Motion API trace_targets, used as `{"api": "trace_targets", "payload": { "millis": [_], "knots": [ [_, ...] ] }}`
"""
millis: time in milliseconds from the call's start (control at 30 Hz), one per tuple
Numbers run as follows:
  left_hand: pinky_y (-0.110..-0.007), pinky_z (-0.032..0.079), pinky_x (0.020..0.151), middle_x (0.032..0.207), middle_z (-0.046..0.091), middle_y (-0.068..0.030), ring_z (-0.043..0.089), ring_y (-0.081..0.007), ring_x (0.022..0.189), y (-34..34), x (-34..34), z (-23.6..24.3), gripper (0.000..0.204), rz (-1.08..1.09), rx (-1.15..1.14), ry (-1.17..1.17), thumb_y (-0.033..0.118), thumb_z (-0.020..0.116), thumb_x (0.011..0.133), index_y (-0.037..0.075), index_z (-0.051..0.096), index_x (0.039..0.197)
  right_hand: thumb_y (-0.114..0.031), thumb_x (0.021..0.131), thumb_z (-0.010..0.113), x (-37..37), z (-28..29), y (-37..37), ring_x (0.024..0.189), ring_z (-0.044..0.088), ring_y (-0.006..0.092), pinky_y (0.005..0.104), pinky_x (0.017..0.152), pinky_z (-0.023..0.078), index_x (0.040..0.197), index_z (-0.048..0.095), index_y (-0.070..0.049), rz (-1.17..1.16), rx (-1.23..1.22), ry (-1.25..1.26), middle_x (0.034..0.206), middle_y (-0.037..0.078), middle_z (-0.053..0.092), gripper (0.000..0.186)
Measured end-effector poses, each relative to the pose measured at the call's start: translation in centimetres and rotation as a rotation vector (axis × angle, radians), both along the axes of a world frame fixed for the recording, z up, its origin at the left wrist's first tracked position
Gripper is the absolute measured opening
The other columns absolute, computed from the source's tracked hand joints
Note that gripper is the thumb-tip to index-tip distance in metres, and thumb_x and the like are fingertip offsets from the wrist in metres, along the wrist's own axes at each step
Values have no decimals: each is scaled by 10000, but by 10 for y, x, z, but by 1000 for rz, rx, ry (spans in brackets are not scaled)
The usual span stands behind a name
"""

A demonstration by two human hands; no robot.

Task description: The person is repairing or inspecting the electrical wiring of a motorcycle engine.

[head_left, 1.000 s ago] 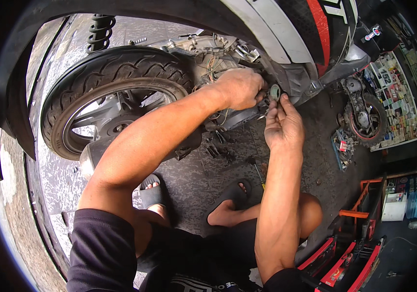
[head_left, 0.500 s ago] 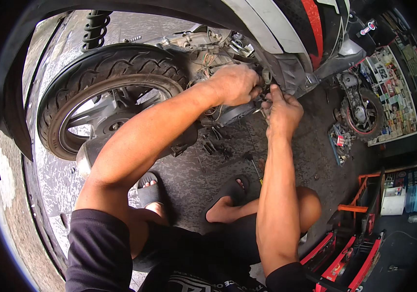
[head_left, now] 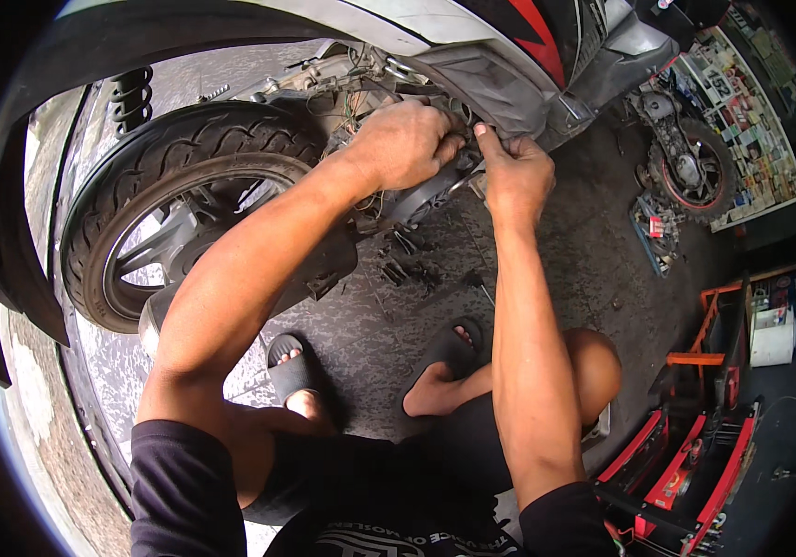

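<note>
My left hand is at the scooter's engine, fingers curled into a small gap beside a dark grey plastic panel. Just right of it, my right hand is closed, thumb raised toward a small round ring-like part partly hidden by the fingers. What either hand grips I cannot make out. Loose wires run above and below my left wrist. The rear wheel lies to the left, behind my left forearm.
A coiled shock absorber hangs upper left. At right stand a detached engine with wheel, a tray of small parts, a sticker-covered board and red metal stands. Dark loose pieces lie between my feet and the scooter.
My view has shifted, and both hands sit higher and further left. My right hand has turned inward and moved the round part into the gap by the engine, where fingers partly cover it.
</note>
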State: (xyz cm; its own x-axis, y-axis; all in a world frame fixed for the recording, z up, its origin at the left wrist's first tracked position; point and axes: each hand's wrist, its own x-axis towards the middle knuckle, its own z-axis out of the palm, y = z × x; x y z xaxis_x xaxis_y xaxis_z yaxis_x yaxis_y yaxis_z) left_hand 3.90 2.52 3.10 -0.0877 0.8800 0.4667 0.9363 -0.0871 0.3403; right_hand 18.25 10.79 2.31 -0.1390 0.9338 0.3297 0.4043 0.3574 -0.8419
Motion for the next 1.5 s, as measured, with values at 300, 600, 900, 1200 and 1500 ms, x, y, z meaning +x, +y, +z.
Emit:
{"api": "trace_targets", "payload": {
  "millis": [300, 600, 900, 1200, 1500],
  "knots": [
    [-500, 490, 896, 997, 702, -243, 649, -413, 997, 1, -4, 4, 313, 6, -103, -54, 277, 631, 931, -9, 717, 1024, -217, 832, 796, 2, -20, -8, 563, 548, 119, 323, 587, 460, 827, 677, 16, 51, 163, 5, 625, 61, 635, 262],
    [-485, 524, 867, 928, 702, -236, 669, -412, 957, 2, -7, 14, 288, -35, -135, -162, 259, 628, 887, 0, 725, 968, -114, 839, 748, 13, -25, -2, 714, 670, 304, 413, 646, 519, 901, 689, -39, 191, 450, -113, 842, 112, 688, 114],
    [-484, 528, 852, 937, 699, -244, 667, -424, 942, 4, -10, 10, 284, -86, -117, -158, 251, 628, 891, -8, 719, 968, -187, 897, 697, 18, -13, 3, 832, 720, 306, 393, 710, 553, 1057, 752, -79, 214, 694, -320, 931, 143, 740, 201],
    [-414, 509, 893, 972, 724, -224, 691, -340, 950, 7, -15, 18, 352, -104, -245, -596, 269, 618, 926, -44, 709, 1059, -231, 881, 717, 13, -10, 17, 728, 714, 318, 396, 667, 561, 1055, 759, -120, 262, 837, -536, 878, 116, 749, 211],
    [-421, 507, 886, 1007, 719, -242, 692, -357, 952, 2, -9, 29, 366, -69, -251, -551, 277, 615, 924, -47, 707, 1069, -230, 878, 719, 10, -21, 15, 715, 710, 294, 375, 669, 550, 1048, 758, -113, 179, 856, -459, 932, 116, 750, 211]
  ]
}}
